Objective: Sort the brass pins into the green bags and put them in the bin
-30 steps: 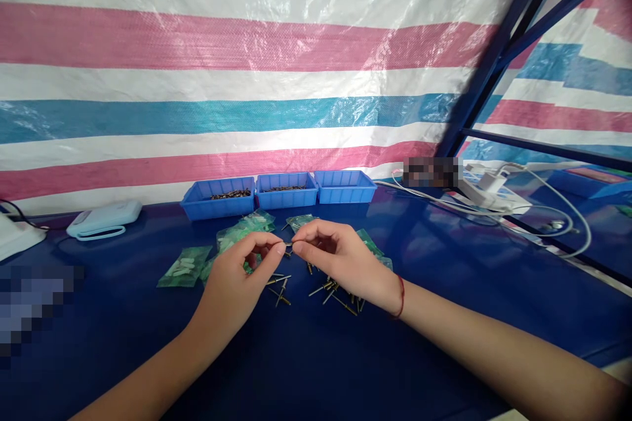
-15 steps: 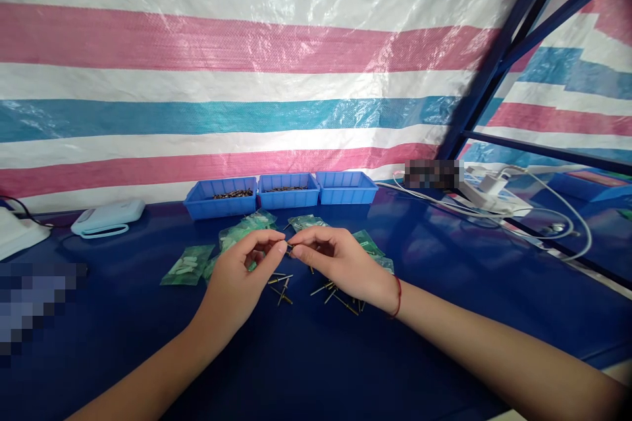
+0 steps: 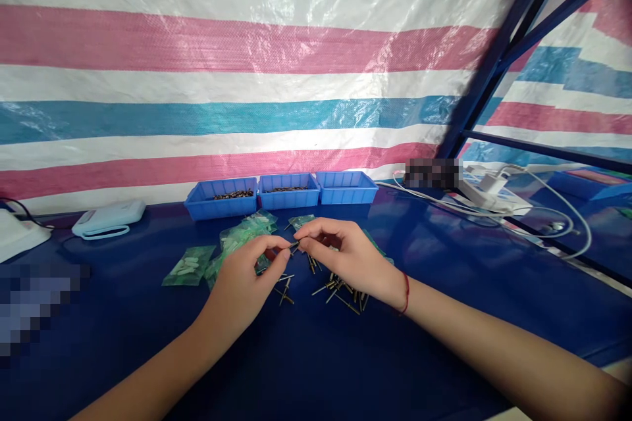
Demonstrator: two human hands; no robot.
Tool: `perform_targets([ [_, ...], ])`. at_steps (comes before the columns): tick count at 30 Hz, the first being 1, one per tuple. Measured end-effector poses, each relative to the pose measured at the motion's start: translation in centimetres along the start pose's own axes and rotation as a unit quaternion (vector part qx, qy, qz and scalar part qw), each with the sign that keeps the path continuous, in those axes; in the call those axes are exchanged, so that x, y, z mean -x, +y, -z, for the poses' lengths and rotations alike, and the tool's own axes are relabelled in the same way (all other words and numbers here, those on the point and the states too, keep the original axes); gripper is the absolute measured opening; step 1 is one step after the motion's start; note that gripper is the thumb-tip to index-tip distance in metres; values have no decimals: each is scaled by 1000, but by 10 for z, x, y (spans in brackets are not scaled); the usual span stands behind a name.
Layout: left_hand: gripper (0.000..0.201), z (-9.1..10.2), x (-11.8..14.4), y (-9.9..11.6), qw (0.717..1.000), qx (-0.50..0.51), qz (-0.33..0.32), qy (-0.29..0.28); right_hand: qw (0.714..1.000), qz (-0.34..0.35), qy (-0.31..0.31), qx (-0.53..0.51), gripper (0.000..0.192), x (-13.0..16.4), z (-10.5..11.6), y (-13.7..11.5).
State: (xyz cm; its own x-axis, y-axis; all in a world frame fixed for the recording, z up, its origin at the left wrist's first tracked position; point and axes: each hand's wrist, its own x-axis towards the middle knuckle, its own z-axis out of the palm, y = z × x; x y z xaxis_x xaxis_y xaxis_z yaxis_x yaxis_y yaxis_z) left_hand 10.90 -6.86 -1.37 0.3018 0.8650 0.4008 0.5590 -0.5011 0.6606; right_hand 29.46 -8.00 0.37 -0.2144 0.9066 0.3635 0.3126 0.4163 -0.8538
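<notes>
Pinching one small metal pin (image 3: 294, 247) between them, the left hand (image 3: 244, 283) and right hand (image 3: 345, 256) meet just above the tabletop (image 3: 316, 355), each grip clenched on an end of it with thumb and forefinger. The pin looks light, stiff and smooth, so likely to slip; its thin shaft seems the surest hold. Loose pins (image 3: 336, 289) lie scattered right under the hands, green packets (image 3: 232, 240) just to the left. Three blue bins (image 3: 281, 194) stand farther off. Nearer, the tabletop gives open room; cables (image 3: 523, 210) trail far right.

Hands (image 3: 296, 256) — slightly rightward, nearer
</notes>
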Motion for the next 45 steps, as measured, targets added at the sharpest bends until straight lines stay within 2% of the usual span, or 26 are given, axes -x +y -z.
perform_targets([
  [3,17,-1,1,-3,999,-15,-32,13,994,30,40,101,12,-10,9,-3],
  [7,19,-1,2,-7,998,-20,-58,14,956,57,149,245,16,-50,24,7],
  [9,19,1,2,-8,997,-22,-73,13,949,53,151,272,19,-72,30,16],
  [12,19,4,1,-8,996,-29,-86,21,949,37,108,293,26,-89,34,24],
  [15,19,8,-1,-9,995,-35,-87,25,951,30,56,303,22,-75,33,21],
  [17,19,9,-2,-10,995,-38,-92,21,953,43,-25,299,20,-55,31,15],
  [18,19,9,-2,-11,995,-40,-94,18,949,59,-92,296,22,-44,30,12],
  [21,18,8,-2,-11,995,-41,-95,13,917,97,-221,317,24,-19,27,7],
  [25,18,7,0,-9,995,-40,-94,7,889,108,-259,361,24,-11,25,8],
  [30,18,5,1,-10,994,-45,-95,-5,873,148,-285,366,17,-13,24,8],
  [32,18,4,1,-11,994,-44,-97,-7,881,159,-281,347,17,-11,21,7],
  [34,17,3,1,-11,994,-42,-97,-5,907,152,-262,293,15,-9,17,6],
  [37,17,2,1,-10,995,-32,-90,-9,965,95,-194,149,15,-6,13,-1],
  [39,17,1,2,-7,996,-19,-90,-14,988,47,-143,36,19,-5,11,-7],
  [42,21,-1,5,-3,994,9,-104,-20,988,-19,-101,-111,18,-3,9,-15],
  [45,28,-2,7,1,994,55,-73,-54,975,-87,-72,-193,16,-2,8,-17],
])
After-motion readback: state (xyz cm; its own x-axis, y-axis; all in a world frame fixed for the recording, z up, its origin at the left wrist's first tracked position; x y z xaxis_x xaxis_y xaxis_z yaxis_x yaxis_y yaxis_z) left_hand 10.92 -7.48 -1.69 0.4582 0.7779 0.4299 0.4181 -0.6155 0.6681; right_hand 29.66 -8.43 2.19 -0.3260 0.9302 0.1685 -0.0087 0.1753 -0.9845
